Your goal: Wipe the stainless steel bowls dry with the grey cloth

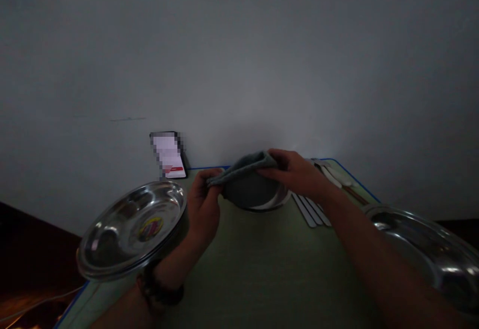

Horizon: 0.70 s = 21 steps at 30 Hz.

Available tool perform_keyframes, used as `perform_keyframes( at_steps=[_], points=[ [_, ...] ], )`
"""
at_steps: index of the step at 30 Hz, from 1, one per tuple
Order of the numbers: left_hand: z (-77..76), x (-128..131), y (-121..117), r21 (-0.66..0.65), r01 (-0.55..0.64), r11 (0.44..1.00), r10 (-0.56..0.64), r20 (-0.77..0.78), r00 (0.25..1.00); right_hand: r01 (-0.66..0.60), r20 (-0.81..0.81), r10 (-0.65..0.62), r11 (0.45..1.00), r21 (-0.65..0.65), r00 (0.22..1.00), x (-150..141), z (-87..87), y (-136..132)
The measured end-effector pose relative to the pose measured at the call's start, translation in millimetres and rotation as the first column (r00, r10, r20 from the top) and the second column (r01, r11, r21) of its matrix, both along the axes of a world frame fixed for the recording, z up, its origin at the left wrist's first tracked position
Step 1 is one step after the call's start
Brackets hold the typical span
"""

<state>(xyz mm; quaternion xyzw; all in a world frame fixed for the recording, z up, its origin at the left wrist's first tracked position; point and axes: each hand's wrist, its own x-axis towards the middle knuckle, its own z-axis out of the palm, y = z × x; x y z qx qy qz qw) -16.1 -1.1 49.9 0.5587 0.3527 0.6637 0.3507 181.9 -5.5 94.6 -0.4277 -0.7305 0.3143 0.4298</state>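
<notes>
A folded grey-green cloth (245,164) stretches between my two hands above the green tabletop (262,274). My left hand (204,204) pinches its left end between thumb and fingers. At the upper right end, my right hand (294,171) grips the cloth with closed fingers. Directly beneath the cloth shows a round grey item with a pale band and dark lower rim (267,206); the cloth and hands cover much of it, and I cannot tell its kind. Just left of my left hand sits a small stack of shiny metal plates (112,241), the top one bearing a yellow-and-red sticker.
A lit phone (174,154) leans against the grey wall (254,59) at the back left. Flat pale strip-like handles (310,211) and other utensils (337,176) lie behind my right forearm. A large metal basin (422,239) stands at the right edge.
</notes>
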Motion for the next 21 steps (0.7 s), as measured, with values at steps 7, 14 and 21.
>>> perform_keyframes(
  at_steps=[7,14,21],
  points=[
    [-1.0,-0.4,5.2,0.0,0.018,1.0,-0.018,0.008,1.0,-0.064,-0.199,0.029,0.983,-0.172,0.98,-6.3,4.8,-8.9],
    [-32.1,8.5,8.9,-0.274,-0.155,0.949,0.123,-0.129,0.984,0.461,-0.56,-0.498,0.86,-0.22,0.662,5.0,1.1,8.5],
    [-28.8,6.1,15.7,-0.564,0.04,0.825,-0.25,-0.3,0.921,0.241,0.301,-0.317,0.934,0.263,0.9,-7.4,-25.1,10.8]
  ],
)
